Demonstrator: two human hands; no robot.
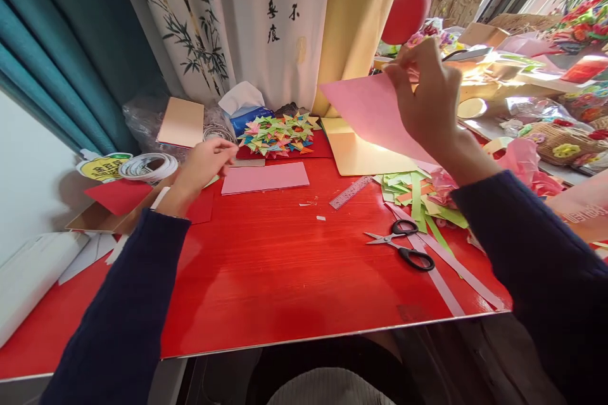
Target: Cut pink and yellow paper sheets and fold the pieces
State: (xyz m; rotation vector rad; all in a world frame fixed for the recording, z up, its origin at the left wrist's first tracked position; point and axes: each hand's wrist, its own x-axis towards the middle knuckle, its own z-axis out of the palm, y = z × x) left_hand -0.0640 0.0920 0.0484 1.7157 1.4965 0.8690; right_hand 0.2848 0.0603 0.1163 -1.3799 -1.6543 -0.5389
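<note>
My right hand [427, 101] is raised at the right and pinches a pink sheet of paper [365, 107] by its upper edge. The sheet hangs tilted above a cream-coloured sheet [365, 149]. My left hand [202, 171] hovers at the left, fingers loosely bent and apart, with nothing visible in them. Just right of it lies a flat stack of pink paper [266, 178]. Black-handled scissors [399, 240] rest partly open on the red table [280, 278], across long pink paper strips [444, 285].
A pink ruler [350, 193] lies mid-table near small paper scraps. Green paper strips [403, 193] are heaped at the right. Folded paper stars [278, 134] pile up at the back beside a tissue pack [244, 115]. A tape roll [148, 168] stands on the left; crowded crafts fill the windowsill.
</note>
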